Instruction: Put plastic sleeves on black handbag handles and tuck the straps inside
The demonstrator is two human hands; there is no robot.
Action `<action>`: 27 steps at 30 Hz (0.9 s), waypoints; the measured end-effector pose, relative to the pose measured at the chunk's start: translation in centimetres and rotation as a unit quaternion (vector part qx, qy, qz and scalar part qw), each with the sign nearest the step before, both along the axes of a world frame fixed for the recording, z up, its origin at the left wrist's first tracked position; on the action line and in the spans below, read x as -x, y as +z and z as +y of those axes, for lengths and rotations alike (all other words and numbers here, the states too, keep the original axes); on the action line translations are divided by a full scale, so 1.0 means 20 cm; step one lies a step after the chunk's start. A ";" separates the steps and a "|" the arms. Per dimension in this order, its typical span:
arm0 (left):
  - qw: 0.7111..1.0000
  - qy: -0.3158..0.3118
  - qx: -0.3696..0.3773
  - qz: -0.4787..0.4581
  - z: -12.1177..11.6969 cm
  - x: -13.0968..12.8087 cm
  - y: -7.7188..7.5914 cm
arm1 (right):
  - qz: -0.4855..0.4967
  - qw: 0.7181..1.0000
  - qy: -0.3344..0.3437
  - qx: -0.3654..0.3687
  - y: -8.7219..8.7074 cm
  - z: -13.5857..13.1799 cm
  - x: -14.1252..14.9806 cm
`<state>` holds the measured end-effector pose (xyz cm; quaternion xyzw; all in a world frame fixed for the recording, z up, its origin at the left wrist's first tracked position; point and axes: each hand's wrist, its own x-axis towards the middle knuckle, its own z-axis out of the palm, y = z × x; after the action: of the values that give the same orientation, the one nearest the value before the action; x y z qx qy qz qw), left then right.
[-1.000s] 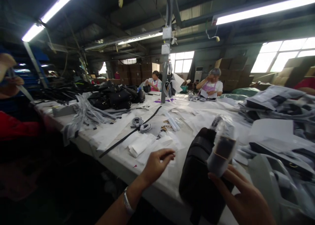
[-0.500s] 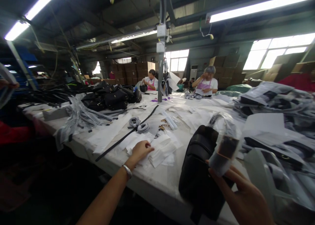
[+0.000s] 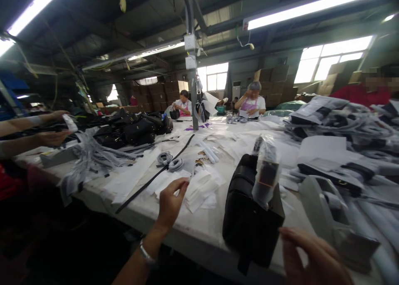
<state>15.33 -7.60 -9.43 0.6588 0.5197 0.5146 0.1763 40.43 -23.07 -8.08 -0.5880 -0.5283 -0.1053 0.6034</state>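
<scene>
My left hand (image 3: 171,201) is raised at the near edge of a pile of thin white paper sheets (image 3: 201,189). Its thumb and forefinger are pinched together; whatever is between them is too small to make out. A black handbag (image 3: 240,214) stands on the table, its handle (image 3: 266,172) covered in clear plastic wrap and rising above the top. My right hand (image 3: 314,254) is by the bag's lower right side, fingertips brought together close to its edge. Blur hides whether they hold anything or touch the bag.
A grey holder (image 3: 327,210) stands right of the bag. Wrapped pieces (image 3: 330,114) are heaped behind it. Coiled grey straps (image 3: 176,164) and a long black strap (image 3: 156,174) lie left. Black bags (image 3: 134,129) are piled farther back. A co-worker's hands (image 3: 52,129) reach in at left.
My right hand has let go of the wrapped handle and moved down to the bag's right side. My left hand has lifted slightly off the papers, fingers pinched. A co-worker's hands have come in from the left.
</scene>
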 end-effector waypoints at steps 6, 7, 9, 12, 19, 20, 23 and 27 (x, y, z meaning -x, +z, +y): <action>0.978 -0.123 -0.137 0.100 -0.41 -0.24 -0.03 | 0.147 0.936 0.257 0.191 -0.04 0.04 0.15; 0.971 -0.141 -0.153 0.114 -0.45 -0.26 -0.05 | 0.177 0.928 0.259 0.200 -0.04 0.04 0.15; 0.960 -0.182 -0.174 0.125 -0.51 -0.28 -0.08 | 0.221 0.919 0.250 0.208 -0.03 0.04 0.15; 0.968 -0.210 -0.118 0.071 -0.57 -0.30 -0.09 | 0.231 0.906 0.261 0.239 -0.03 0.00 0.11; 0.921 -0.260 0.276 -0.087 -0.62 -0.35 -0.01 | 0.176 0.927 0.190 0.273 -0.09 -0.10 -0.02; 0.910 -0.256 0.305 -0.115 -0.61 -0.35 -0.03 | 0.166 0.931 0.162 0.280 -0.11 -0.10 -0.03; 0.883 -0.247 0.358 -0.177 -0.60 -0.33 -0.08 | 0.139 0.925 0.150 0.319 -0.19 -0.09 -0.03; 0.875 -0.230 0.371 -0.209 -0.62 -0.28 -0.16 | 0.153 0.900 0.197 0.356 -0.25 -0.06 0.02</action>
<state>20.85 -19.98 -12.66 0.5232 0.4568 0.3548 0.6259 40.08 -24.24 -12.99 -0.6566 -0.5363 0.3023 0.4357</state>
